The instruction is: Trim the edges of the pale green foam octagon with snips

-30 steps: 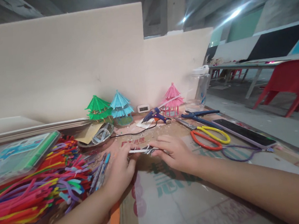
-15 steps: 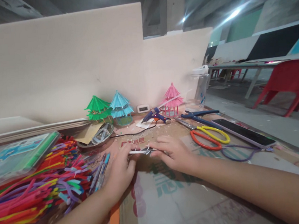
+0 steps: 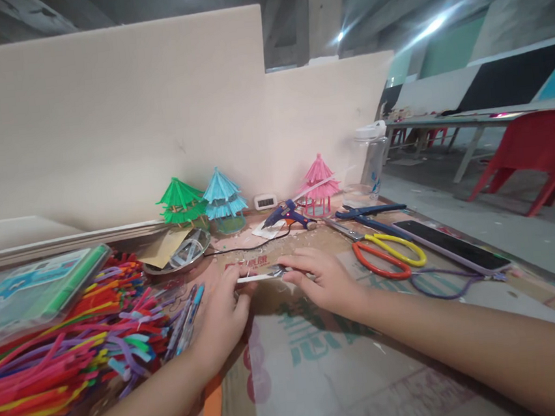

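My left hand (image 3: 225,308) is closed in a pinch on a thin white strip (image 3: 255,278), which points right toward the other hand. Facing it, my right hand (image 3: 321,281) pinches a small dark, shiny, blade-like piece (image 3: 278,271) against the strip's right end. Its exact kind is hard to make out, as the fingers cover most of it. Both hands hover just above a printed cardboard sheet (image 3: 332,373). Small white scraps lie around them.
Left are pipe cleaners (image 3: 52,373), pens (image 3: 189,314) and a plastic case (image 3: 35,290). Behind stand green (image 3: 179,201), blue (image 3: 222,200) and pink (image 3: 321,181) pavilion models and a glue gun (image 3: 288,215). Scissors (image 3: 385,256), pliers (image 3: 371,212) and a phone (image 3: 448,247) lie right.
The strip and dark piece have shifted slightly; the strip now lies straighter, and the dark piece shows less between the fingers. My right hand has moved a little. The surroundings stay the same.
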Available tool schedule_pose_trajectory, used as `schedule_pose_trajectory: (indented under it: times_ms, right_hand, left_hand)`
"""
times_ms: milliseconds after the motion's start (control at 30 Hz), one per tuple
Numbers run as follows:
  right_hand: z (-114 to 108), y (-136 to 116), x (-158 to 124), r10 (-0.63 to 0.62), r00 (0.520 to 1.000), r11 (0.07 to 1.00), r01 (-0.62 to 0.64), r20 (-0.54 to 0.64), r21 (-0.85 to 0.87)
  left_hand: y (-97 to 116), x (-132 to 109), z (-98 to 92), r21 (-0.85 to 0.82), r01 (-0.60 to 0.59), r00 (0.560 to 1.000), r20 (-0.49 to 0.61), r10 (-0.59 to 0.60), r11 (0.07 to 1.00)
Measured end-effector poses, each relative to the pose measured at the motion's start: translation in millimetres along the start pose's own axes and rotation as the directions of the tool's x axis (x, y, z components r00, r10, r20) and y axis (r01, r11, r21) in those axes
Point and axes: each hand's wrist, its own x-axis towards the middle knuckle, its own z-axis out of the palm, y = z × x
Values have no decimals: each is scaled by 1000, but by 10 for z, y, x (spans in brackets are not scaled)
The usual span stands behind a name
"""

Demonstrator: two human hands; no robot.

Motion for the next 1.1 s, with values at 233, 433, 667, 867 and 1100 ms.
schedule_pose_trajectory:
  times_ms: [233,433,667,867,1100]
  right_hand:
    - [10,35,-8,23,1000,1000,-23,17,-9]
    - [-1,10,-18,-25,998,999,27,49,-40]
    - [-15,-2,-7,-61,996,997,64,63,-40]
    - [10,19,-10,44,999,999,-43,-6,13]
    - [63,124,7,251,962,961,-235,-105,143]
  left_hand:
    - [-14,8,4,7,35,999,-18,-35,999]
    - [6,2,-9,-10,-17,1000,-10,17,1000]
    - [-10,-2,7,-3,-22,1000,-14,22,1000]
    - [-13,0,5,-9,18,1000,-23,-18,1000]
    - [0,-14,1,-97,130,991,-30,-133,987]
